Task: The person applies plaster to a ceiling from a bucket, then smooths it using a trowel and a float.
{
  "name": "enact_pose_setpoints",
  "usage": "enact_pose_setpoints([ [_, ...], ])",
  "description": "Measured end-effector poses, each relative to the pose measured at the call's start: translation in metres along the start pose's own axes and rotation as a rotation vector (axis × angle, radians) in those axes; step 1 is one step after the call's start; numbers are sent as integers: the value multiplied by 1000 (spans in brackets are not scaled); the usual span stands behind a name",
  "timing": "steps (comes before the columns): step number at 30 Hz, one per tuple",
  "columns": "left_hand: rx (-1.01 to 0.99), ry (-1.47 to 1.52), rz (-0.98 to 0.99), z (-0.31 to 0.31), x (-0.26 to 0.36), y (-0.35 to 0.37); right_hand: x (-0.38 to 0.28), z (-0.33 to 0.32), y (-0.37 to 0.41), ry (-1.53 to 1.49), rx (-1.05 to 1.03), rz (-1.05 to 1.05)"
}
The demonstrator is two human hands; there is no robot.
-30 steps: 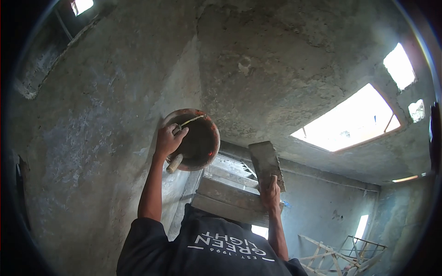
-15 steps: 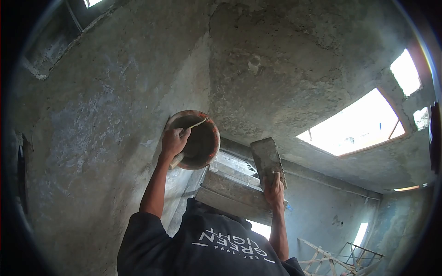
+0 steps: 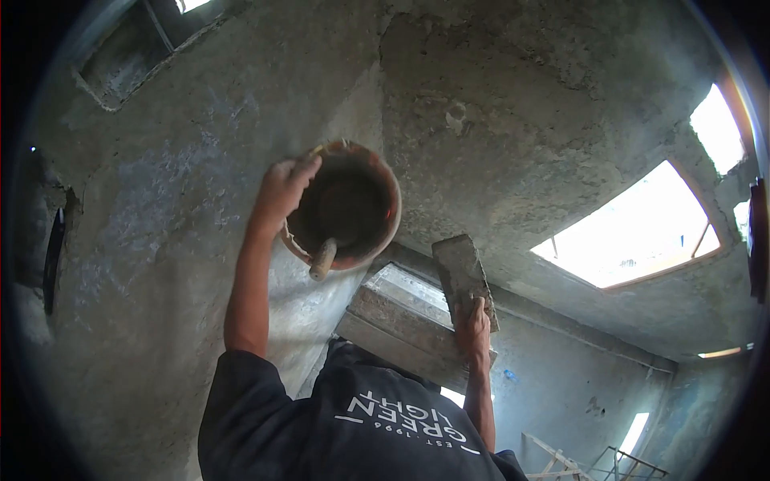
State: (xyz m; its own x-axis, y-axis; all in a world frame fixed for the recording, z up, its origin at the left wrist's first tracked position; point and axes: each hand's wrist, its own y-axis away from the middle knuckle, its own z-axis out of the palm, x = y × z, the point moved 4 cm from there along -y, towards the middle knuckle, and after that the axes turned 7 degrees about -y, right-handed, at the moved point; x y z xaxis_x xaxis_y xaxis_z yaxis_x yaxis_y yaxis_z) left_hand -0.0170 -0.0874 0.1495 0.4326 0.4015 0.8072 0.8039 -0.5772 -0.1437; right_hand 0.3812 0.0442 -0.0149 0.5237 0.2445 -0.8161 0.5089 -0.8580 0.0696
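Observation:
My left hand (image 3: 290,186) is closed on the near-left rim of a round, mortar-stained bucket (image 3: 391,188), raised in front of the wall with its mouth facing me. Grey material coats the bucket's inside. A wooden tool handle (image 3: 323,260) sticks out over its lower rim; the rest of that tool cannot be made out. To the right, my right hand (image 3: 473,325) grips a rectangular, cement-covered plastering float (image 3: 461,268), which is held up at a tilt, apart from the bucket.
Rough grey plastered wall (image 3: 176,216) spans the left, meeting another rough surface (image 3: 513,136) at a corner. Below my hands lies a thick plank or beam (image 3: 401,325). A bright opening (image 3: 634,228) is at right, and a wooden frame (image 3: 553,457) stands at lower right.
The bucket has moved up and slightly right, turning so its mouth faces me more. My left hand went up with it. The float has barely shifted.

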Motion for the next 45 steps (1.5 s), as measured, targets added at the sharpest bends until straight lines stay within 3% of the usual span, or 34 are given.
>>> enact_pose_setpoints([
  [2,-142,275,-135,-33,46,19,-1,1,0,18,-14,-35],
  [3,-131,268,-132,-44,64,27,-5,-1,-2,10,-18,-44],
  [8,49,286,-82,-111,127,66,-4,0,-1,62,-79,9],
  [13,281,95,-77,-158,156,111,-8,2,-1,75,-174,-70],
  [18,358,-79,-203,-189,129,168,-5,5,1,151,-259,-113],
  [25,511,-323,-349,-184,98,243,-9,8,-3,185,-259,-145],
  [29,527,-321,-316,-199,63,281,-19,6,1,134,-240,-187],
  [32,471,-361,-383,-201,45,296,-17,7,1,127,-266,-209],
  [34,397,-553,-409,-194,35,306,-13,7,2,117,-261,-221],
  [37,325,-539,-469,-188,0,320,-22,7,-1,89,-267,-207],
  [42,375,-473,-382,-166,-59,331,-15,8,1,73,-289,-200],
  [45,178,-635,-635,-152,-94,338,-5,10,-1,66,-325,-180],
])
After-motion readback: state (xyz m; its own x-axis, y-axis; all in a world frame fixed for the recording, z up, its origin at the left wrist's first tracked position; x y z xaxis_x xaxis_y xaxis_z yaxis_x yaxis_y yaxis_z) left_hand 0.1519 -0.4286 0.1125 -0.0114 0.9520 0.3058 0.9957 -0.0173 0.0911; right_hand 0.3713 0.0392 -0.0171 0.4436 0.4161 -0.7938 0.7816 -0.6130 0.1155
